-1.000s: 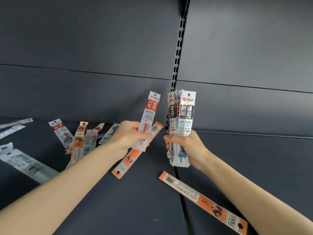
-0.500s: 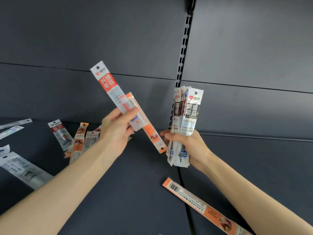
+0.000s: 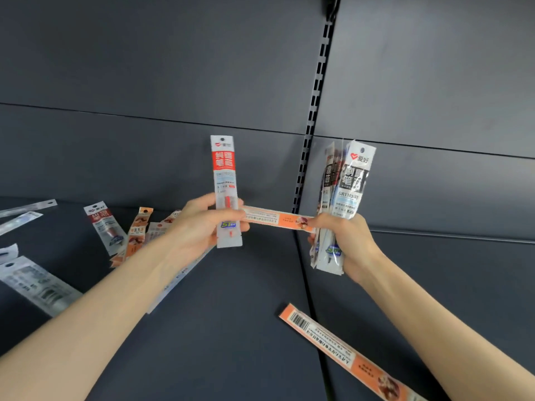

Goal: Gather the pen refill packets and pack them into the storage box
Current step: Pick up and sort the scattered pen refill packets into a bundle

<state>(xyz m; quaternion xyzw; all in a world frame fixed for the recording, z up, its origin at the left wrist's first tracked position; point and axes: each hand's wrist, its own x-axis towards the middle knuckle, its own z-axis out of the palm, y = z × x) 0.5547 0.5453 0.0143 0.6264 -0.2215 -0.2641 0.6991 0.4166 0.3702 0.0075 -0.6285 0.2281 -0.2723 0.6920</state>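
My left hand (image 3: 202, 227) grips a red-and-white refill packet (image 3: 225, 175) held upright, and also one end of an orange packet (image 3: 275, 219) that lies level between both hands. My right hand (image 3: 347, 244) holds an upright bundle of black-and-white refill packets (image 3: 347, 183); its fingertips touch the orange packet's right end. Another long orange packet (image 3: 341, 345) lies on the dark shelf (image 3: 231, 328) below my right forearm. Several more packets lie loose at the left, among them a red one (image 3: 105, 227) and an orange one (image 3: 138, 233). No storage box is in view.
Clear packets (image 3: 34, 285) lie at the far left shelf edge, with two more (image 3: 26, 209) behind them. A slotted upright rail (image 3: 314, 111) runs down the dark back panel between two shelf bays. A pale packet (image 3: 176, 282) lies under my left forearm.
My left hand has turned the red-and-white packet from tilted left to upright and swung the orange packet level, toward my right hand, whose fingers now touch it. The right bundle stayed about still.
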